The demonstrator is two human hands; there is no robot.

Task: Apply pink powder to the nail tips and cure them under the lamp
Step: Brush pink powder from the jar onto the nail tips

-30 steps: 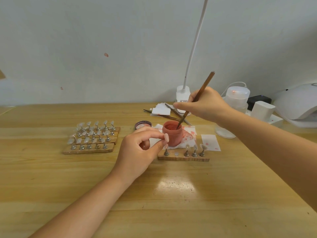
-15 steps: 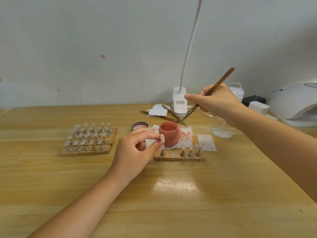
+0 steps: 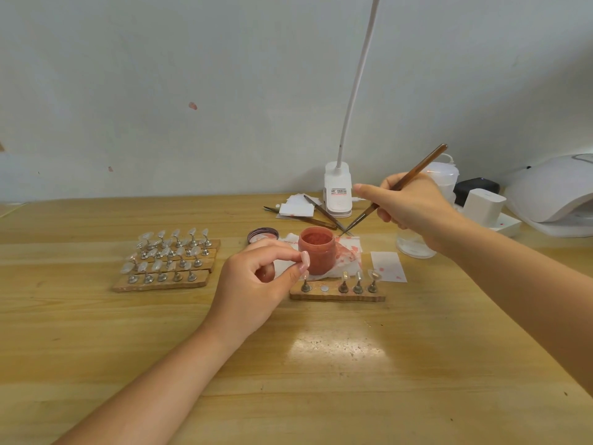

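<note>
One open jar of pink powder point(image 3: 317, 250) stands on the table point(image 3: 321, 364); just in front of it a small wooden stand point(image 3: 337, 294) carries four pegs, and well to its left three stands point(image 3: 167, 263) hold rows of nail tips. The left hand point(image 3: 253, 284), beside the jar, pinches one nail tip point(image 3: 305, 259) between thumb and forefinger, arm reaching in from below; the right hand point(image 3: 407, 202), raised behind and right of the jar, grips one brush point(image 3: 398, 187) in curled fingers, bristles slanting down toward the jar.

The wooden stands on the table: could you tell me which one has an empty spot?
The small stand before the powder jar: a bare disc shows there.
</note>
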